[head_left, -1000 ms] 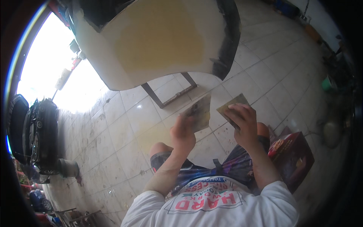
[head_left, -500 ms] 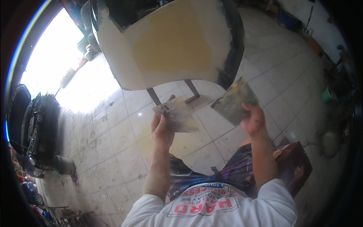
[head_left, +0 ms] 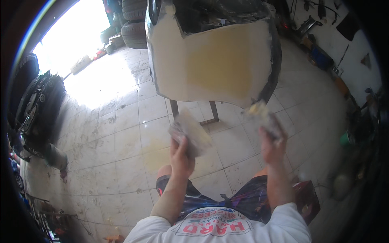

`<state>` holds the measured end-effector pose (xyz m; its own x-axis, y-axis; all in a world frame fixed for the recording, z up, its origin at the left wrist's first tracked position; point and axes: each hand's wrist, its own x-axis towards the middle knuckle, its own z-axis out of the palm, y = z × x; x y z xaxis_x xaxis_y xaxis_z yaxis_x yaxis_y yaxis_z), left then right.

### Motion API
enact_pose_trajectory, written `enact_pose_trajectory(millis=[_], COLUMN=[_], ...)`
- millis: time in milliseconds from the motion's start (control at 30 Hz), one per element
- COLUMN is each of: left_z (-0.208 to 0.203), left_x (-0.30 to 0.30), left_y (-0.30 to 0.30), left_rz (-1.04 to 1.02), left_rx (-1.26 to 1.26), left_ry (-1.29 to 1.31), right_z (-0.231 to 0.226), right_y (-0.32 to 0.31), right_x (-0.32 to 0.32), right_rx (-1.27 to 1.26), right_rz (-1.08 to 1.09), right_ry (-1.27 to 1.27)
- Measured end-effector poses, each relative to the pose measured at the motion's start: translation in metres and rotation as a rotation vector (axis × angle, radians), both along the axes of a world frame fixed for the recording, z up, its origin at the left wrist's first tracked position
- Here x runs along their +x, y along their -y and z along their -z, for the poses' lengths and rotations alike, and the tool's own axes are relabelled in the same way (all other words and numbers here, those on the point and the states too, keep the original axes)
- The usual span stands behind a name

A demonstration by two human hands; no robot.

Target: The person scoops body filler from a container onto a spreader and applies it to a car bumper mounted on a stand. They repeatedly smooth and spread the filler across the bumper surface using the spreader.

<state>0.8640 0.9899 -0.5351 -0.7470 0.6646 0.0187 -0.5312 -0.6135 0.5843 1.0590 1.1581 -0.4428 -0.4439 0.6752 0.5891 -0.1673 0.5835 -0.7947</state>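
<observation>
My left hand point(head_left: 182, 158) grips a thin, roughly rectangular plate point(head_left: 193, 135), greyish with pale yellow smears, its thumb on the face. My right hand point(head_left: 273, 148) is closed on a second flat plate point(head_left: 259, 114), dark with yellow smears and blurred by motion. Both plates are held apart, tilted, in front of me. Beyond them stands a car body panel point(head_left: 170, 65), off-white with a large yellow patch and dark edges. The right plate appears near the panel's lower right corner; I cannot tell whether they touch.
Metal stand legs point(head_left: 214, 111) show beneath the panel. Tyres point(head_left: 135, 34) are stacked at the far left. Dark car parts point(head_left: 38, 103) and a pale bucket point(head_left: 56, 157) stand at left. A dark red box point(head_left: 307, 198) sits beside my right leg. The tiled floor has yellow dust.
The view has shifted, so the panel appears farther right and more of its top shows. Both plates have turned in my hands, the right one now seen more edge-on.
</observation>
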Motion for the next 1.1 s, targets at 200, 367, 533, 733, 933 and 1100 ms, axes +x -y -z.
enact_pose_trajectory(millis=[200, 367, 533, 733, 933, 1100], left_z=[0.008, -0.017, -0.034, -0.013, 0.001, 0.004], left_x=[0.044, 0.050, 0.035, 0.024, 0.026, 0.018], left_y=[0.009, 0.024, 0.035, 0.047, 0.058, 0.063], left_rz=[-0.081, 0.014, -0.071, -0.025, 0.047, 0.023], left_rx=[-0.122, -0.078, 0.024, -0.115, -0.079, -0.135], left_ry=[-0.144, -0.144, -0.259, -0.053, -0.021, -0.015], right_z=[0.074, 0.082, 0.002, -0.156, -0.210, -0.209], right_y=[0.076, 0.051, -0.009, -0.082, -0.109, -0.113], right_x=[-0.012, 0.002, -0.002, -0.039, -0.076, -0.086], right_rx=[0.423, 0.339, -0.451, -0.206, -0.220, -0.212], right_rz=[-0.377, -0.296, -0.196, -0.082, -0.111, -0.160], right_ry=[0.094, 0.585, 0.115, -0.106, 0.216, 0.269])
